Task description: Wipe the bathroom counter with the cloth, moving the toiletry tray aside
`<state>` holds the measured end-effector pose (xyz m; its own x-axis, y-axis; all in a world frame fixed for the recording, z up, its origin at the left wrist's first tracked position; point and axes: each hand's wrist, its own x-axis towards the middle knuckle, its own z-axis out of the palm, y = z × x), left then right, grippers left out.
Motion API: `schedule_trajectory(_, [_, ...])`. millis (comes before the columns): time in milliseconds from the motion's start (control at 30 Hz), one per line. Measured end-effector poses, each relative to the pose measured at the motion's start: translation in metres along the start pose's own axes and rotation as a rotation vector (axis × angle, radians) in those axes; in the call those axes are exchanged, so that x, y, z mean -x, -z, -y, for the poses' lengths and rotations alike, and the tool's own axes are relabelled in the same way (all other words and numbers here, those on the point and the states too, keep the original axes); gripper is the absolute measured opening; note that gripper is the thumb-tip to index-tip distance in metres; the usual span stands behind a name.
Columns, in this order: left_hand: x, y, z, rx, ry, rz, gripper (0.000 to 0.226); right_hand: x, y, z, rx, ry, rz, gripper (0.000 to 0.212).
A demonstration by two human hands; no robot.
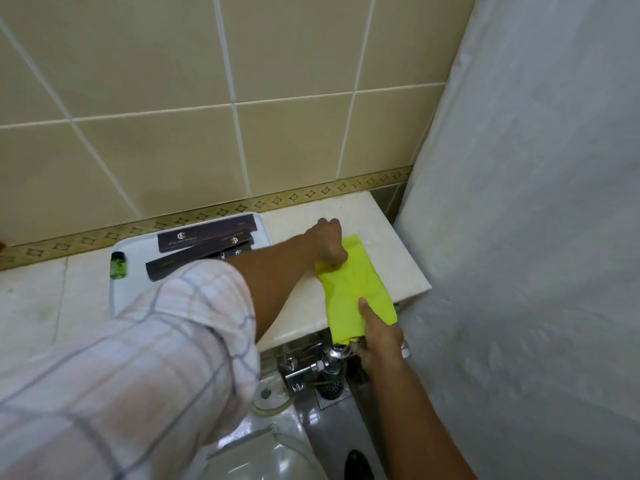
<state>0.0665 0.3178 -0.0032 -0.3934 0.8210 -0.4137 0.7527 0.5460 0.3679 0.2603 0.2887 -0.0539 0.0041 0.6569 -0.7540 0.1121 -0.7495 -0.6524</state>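
A bright yellow-green cloth (356, 289) lies folded on the right end of the pale marble counter (391, 251), its near end hanging over the front edge. My left hand (327, 242) pinches the cloth's far left corner, fingers closed. My right hand (377, 336) grips the cloth's near end below the counter edge. The white toiletry tray (124, 247) sits to the left of the cloth against the wall, holding dark slim boxes (204, 235) and a small green bottle (117, 266). My sleeve hides the tray's near part.
A white shower curtain (536, 237) hangs close on the right. Beige wall tiles (173, 143) rise behind the counter. Chrome flush valve and pipes (318, 365) sit under the counter edge, with a toilet (277, 455) and a floor drain (330, 388) below.
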Motion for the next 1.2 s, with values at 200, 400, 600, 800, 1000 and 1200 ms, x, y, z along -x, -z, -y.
schedule_trajectory(200, [0.045,0.016,0.014,0.508,0.133,0.047,0.023,0.01,0.018,0.033,-0.012,0.077,0.266,0.032])
schedule_trajectory(400, [0.212,0.003,0.124,1.244,0.358,-0.359,0.025,0.09,-0.064,0.058,0.452,0.395,0.635,0.034])
schedule_trajectory(600, [0.416,-0.072,0.209,1.258,0.714,-0.96,0.074,0.237,-0.236,-0.047,1.252,0.721,1.128,0.022])
schedule_trajectory(800, [0.528,-0.139,0.25,1.068,1.264,-1.082,0.074,0.348,-0.293,-0.216,1.695,0.966,1.401,0.033])
schedule_trajectory(1000, [0.553,-0.157,0.263,0.939,1.431,-0.922,0.067,0.367,-0.293,-0.29,1.845,1.04,1.422,0.046])
schedule_trajectory(1200, [0.538,-0.137,0.261,0.565,1.42,-0.525,0.059,0.356,-0.279,-0.288,1.751,1.188,1.409,0.044])
